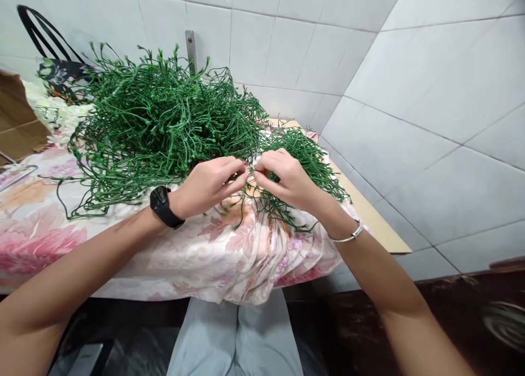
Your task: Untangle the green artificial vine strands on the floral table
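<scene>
A big tangled heap of green plastic plant stems (pixel 156 119) lies on a table covered with a pink floral cloth (pixel 49 228). My left hand (pixel 209 184), with a black watch on its wrist, and my right hand (pixel 287 179), with a silver bangle on its wrist, meet at the front of the table. Both pinch thin green stems (pixel 251 175) between thumb and fingers, fingertips almost touching. A smaller bunch of stems (pixel 303 152) spreads under and behind my right hand.
White tiled walls close in behind and on the right. A bare wooden table edge (pixel 377 217) shows past the cloth. White artificial flowers (pixel 53 119) and a black chair back (pixel 45 37) are at far left. My grey trousers (pixel 233 338) are below the table.
</scene>
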Available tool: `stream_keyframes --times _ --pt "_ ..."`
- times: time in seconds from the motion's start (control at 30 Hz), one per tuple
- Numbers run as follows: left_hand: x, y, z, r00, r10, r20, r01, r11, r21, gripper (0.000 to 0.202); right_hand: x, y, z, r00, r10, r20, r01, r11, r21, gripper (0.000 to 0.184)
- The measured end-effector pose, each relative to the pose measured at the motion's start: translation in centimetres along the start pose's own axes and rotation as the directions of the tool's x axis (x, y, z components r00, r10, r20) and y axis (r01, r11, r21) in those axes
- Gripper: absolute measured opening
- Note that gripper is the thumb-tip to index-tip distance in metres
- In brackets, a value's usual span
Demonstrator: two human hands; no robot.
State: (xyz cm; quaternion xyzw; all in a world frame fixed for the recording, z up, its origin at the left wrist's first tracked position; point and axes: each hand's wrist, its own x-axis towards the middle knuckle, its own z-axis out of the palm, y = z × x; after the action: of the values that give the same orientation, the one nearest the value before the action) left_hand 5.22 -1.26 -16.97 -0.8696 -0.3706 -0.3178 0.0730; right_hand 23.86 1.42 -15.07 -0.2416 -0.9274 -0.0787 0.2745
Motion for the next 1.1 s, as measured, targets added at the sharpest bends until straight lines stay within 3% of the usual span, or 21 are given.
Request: stream_keyframes --times 0.17,0.27,0.33,0.4,0.47,0.53,0.67,0.8,1.0,1.1 --pt "0.0 0.8 0.5 0.998 -0.07 -0.004 0.069 0.978 0.194 0.024 0.3 -1.2 1.3 0.995 -0.075 -0.066 0.046 0.931 -0.362 0.027" --pt "-0.2 0.5 0.5 0.986 -0.159 -0.055 0.168 0.954 0.246 0.023 0.2 -0.3 0.7 0.983 -0.016 -0.182 -0.069 0.89 -0.451 0.027" --pt "-0.2 0.1 0.2 0.976 -0.205 -0.074 0.215 0.96 0.177 0.024 -0.1 1.2 -0.4 0.939 0.112 -0.325 -0.244 0.884 -0.398 0.026" --pt "-0.1 -0.3 -0.2 0.971 -0.235 -0.054 0.235 0.972 0.008 0.025 -0.4 3.1 -1.7 0.864 0.239 -0.442 -0.386 0.88 -0.278 0.024" --pt "0.0 -0.6 -0.6 0.965 -0.259 -0.026 0.251 0.951 -0.18 0.024 -0.8 4.7 -2.7 0.819 0.309 -0.484 -0.441 0.878 -0.187 0.024" --pt "0.1 -0.7 -0.8 0.963 -0.27 -0.012 0.253 0.916 -0.312 0.021 -1.0 5.8 -3.1 0.809 0.347 -0.473 -0.461 0.876 -0.145 0.023" --pt "0.1 -0.7 -0.6 0.963 -0.27 0.007 0.245 0.863 -0.441 0.024 -1.2 6.4 -2.6 0.823 0.367 -0.434 -0.471 0.868 -0.158 0.018" --pt "0.0 -0.6 -0.3 0.968 -0.248 0.029 0.229 0.836 -0.498 0.032 -1.0 5.6 -2.1 0.833 0.322 -0.449 -0.433 0.886 -0.168 0.018" --pt "-0.1 -0.6 -0.2 0.989 -0.149 0.005 0.138 0.896 -0.423 0.042 -0.5 3.0 -1.8 0.887 0.203 -0.415 -0.292 0.943 -0.162 0.014" --pt "-0.1 -0.7 0.0 0.993 -0.12 -0.007 0.106 0.908 -0.405 0.049 -0.3 2.0 -1.4 0.938 0.126 -0.322 -0.153 0.986 -0.059 0.014"
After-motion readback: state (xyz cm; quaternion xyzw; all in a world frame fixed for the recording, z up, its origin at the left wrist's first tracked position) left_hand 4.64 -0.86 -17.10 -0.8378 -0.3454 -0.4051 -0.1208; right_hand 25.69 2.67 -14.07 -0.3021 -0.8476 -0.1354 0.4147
